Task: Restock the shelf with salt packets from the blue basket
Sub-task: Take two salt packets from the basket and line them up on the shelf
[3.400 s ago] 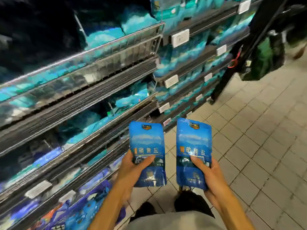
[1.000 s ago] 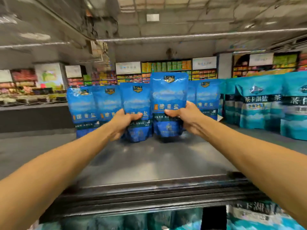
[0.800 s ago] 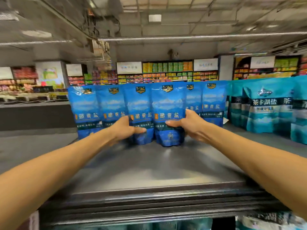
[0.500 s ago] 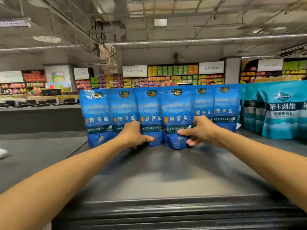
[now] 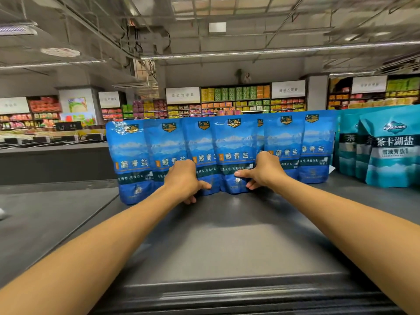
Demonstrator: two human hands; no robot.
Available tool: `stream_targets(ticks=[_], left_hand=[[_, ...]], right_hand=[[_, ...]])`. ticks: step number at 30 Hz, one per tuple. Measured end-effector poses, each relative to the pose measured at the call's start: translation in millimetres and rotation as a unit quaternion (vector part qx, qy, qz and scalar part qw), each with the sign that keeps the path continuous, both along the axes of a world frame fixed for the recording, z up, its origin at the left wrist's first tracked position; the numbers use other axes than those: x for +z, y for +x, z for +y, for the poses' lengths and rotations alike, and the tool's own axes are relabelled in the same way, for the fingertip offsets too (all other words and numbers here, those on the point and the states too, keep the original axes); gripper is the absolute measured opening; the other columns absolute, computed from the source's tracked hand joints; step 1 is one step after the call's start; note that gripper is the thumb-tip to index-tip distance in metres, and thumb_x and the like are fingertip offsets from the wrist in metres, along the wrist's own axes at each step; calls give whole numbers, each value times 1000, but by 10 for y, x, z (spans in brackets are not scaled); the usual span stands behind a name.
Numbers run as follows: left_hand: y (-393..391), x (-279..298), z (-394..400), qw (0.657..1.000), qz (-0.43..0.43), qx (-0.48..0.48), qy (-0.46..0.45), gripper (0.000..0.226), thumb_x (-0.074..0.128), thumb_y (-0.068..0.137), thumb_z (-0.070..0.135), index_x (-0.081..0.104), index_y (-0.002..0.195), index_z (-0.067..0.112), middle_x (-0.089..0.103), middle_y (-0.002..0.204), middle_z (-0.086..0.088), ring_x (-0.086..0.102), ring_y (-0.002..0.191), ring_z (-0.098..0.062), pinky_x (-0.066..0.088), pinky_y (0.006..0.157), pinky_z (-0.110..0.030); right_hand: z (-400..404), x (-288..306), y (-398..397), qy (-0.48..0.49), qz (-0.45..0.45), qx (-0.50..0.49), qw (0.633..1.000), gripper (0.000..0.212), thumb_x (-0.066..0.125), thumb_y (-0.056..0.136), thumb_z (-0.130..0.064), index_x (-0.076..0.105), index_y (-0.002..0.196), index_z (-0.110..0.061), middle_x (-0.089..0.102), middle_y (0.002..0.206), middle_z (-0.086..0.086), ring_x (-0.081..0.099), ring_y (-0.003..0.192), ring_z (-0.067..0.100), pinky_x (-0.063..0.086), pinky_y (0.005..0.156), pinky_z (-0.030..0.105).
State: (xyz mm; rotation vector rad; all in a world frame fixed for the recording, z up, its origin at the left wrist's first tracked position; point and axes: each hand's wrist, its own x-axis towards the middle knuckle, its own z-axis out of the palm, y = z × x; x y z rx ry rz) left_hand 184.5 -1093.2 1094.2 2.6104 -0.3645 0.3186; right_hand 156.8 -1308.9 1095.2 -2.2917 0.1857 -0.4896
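Several blue salt packets (image 5: 134, 155) stand upright in a row at the back of the grey top shelf (image 5: 227, 235). My left hand (image 5: 184, 180) grips the lower part of one packet (image 5: 202, 151) in the middle of the row, thumb across its front. My right hand (image 5: 263, 171) pinches the bottom of the neighbouring packet (image 5: 235, 148), thumb on the front and fingers curled beneath. Both packets stand on the shelf in line with the others. The blue basket is out of view.
Teal salt packets (image 5: 391, 151) stand to the right of the blue row on the same shelf. The shelf's ridged front edge (image 5: 227, 296) lies close below me. Store aisles and stocked shelves (image 5: 236, 98) fill the background.
Both hands carried the two packets up from the aisle to the top shelf. In the last second they lowered them into the row, and the right packet now stands level with its neighbours.
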Motion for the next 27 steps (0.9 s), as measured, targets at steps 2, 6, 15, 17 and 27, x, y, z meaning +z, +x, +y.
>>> stream_targets(ticks=[2,6,15,17,27], left_hand=[[-11,0,8,999,-18,5,28,49,81,80,47,57,72,5,68,48,-8,69,44,-22,64,60,-38],[-27,-2,26,997,-35,10,62,51,79,81,51,56,67,8,65,44,-4,66,39,-18,63,59,-34],[-127,17,92,991,-88,12,104,57,71,86,59,52,59,13,57,39,3,60,43,-15,50,55,-28],[-157,6,123,990,-102,9,98,58,66,91,52,46,54,13,52,43,1,54,47,-17,44,53,-28],[-584,-3,437,994,-77,-47,-69,37,61,96,28,67,78,-4,70,72,-21,54,54,-19,48,60,-31]], right_hand=[[-30,-11,0,-37,-5,-7,999,48,85,75,-39,55,59,-5,66,45,7,71,48,20,55,54,26],[-79,-9,-78,-106,13,-32,994,61,79,75,-58,51,59,-6,63,41,9,66,38,19,56,50,28],[-39,63,-210,-183,68,-40,980,73,57,85,-74,57,55,-7,63,41,5,58,32,11,56,51,29],[-34,70,-259,-173,68,-33,982,72,58,86,-72,55,52,-8,59,38,2,53,30,11,48,45,24],[197,197,-1013,-114,-15,139,984,48,63,98,-37,53,59,-10,58,50,11,49,43,21,43,47,24]])
